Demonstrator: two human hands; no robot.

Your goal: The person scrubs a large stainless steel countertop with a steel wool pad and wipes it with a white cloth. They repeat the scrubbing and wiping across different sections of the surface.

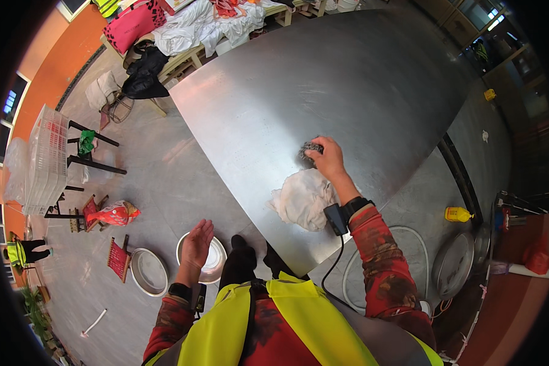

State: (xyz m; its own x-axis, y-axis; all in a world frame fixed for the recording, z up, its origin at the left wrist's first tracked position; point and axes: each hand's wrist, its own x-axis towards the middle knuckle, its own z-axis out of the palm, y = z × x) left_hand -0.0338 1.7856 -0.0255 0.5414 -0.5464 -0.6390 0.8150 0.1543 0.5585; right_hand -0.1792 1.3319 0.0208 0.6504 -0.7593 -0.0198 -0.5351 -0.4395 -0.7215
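My right hand (328, 158) grips a steel wool scouring pad (310, 151) against the top of a large stainless steel table (265, 110). Just nearer to me, a crumpled whitish cloth (304, 199) lies on the metal, close by my right wrist. My left hand (198, 242) is held in the air left of the table, its fingers extended and nothing in it. Below it, a metal basin (216, 261) is on the floor. Fine scratches and small specks mark the steel around the pad.
Another basin (149, 272) and a red folding stool (118, 259) stand on the floor at left, near stacked plastic crates (45, 160). A wooden bench (183, 61) heaped with white cloths is beyond the table. At right are a hose (425, 247) and a yellow bottle (457, 214). A person (18, 251) is far left.
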